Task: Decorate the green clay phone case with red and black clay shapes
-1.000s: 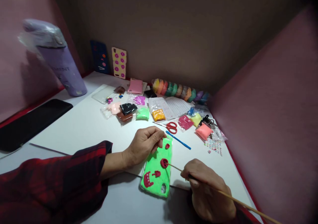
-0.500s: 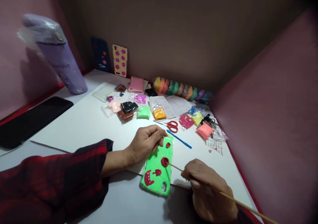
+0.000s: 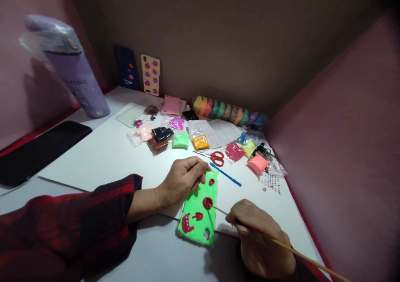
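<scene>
A phone case (image 3: 197, 195) covered in bright green clay lies at the table's front edge, its camera hole toward me. Red clay pieces decorate it: a toothed mouth shape (image 3: 187, 223), a small dripping piece, a round disc (image 3: 207, 203) and a smaller bit near the far end. My left hand (image 3: 184, 180) is closed at the case's far left edge, its fingertips partly hidden. In my right hand (image 3: 262, 236) a thin wooden skewer (image 3: 308, 258) is gripped like a pen. The skewer's tip touches the round disc's right side.
Beyond the case lie red-handled scissors (image 3: 216, 158), a blue stick tool (image 3: 227, 175) and several clay packets (image 3: 180, 140). Gem stickers (image 3: 271, 183) are at the right. A purple bottle (image 3: 79, 79) and a black phone (image 3: 43, 152) occupy the left. Decorated cases (image 3: 151, 75) lean on the back wall.
My right hand has shifted very slightly left with the skewer, whose tip stays at the round red disc. My left hand and the case hold their places.
</scene>
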### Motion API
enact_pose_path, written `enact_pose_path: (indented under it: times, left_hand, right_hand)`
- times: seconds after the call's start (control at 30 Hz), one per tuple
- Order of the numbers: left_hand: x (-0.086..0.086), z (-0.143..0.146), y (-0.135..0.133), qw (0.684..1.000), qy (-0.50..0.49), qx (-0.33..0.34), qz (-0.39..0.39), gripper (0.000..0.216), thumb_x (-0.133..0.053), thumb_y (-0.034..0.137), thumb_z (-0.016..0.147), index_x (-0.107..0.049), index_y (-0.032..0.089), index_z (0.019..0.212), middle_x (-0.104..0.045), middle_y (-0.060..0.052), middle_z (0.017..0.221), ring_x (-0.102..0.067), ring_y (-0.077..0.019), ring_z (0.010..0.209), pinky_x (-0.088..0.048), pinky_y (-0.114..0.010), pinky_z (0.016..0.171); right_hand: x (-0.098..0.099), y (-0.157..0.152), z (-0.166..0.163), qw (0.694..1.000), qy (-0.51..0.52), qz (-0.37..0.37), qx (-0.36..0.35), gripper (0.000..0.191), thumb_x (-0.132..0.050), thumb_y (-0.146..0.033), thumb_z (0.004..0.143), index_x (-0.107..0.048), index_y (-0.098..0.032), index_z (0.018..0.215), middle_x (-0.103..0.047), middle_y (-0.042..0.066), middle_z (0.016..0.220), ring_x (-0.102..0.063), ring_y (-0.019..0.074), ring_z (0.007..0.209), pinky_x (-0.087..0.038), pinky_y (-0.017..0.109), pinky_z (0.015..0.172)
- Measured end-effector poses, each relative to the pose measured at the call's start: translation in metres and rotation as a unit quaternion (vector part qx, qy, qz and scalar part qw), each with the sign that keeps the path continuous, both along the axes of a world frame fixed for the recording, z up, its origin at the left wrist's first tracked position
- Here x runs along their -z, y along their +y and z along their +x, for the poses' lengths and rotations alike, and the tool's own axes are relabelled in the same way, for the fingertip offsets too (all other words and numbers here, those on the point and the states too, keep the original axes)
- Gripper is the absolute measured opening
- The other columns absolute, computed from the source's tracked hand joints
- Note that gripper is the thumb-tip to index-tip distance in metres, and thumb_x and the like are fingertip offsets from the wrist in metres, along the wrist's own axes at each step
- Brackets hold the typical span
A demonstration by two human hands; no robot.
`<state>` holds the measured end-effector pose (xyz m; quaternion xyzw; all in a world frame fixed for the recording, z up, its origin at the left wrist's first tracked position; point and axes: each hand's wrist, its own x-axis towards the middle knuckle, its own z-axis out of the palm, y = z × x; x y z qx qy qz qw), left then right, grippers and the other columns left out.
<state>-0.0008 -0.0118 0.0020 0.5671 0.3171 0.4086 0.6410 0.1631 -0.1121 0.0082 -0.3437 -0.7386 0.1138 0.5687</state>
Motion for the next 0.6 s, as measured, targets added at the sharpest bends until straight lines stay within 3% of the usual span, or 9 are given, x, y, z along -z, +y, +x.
enact_pose_path:
  times: [0.6]
  left_hand:
    - [0.0001,0.001,0.0006,1.0,0.004,-0.001,-0.005,0.034,-0.057,0.044,0.087,-0.062,0.011,0.078,-0.056,0.001,0.058,-0.04,-0.0045,0.041,-0.029,-0.019,0.04]
  right_hand:
    - [-0.0059,0.0006,0.0023,1.0,-0.019,-0.003,0.006,0.02,-0.047,-0.01,0.091,-0.061,-0.017,0.103,-0.063,0.006,0.066,-0.062,0.0165,0.06,-0.052,0.031,0.052]
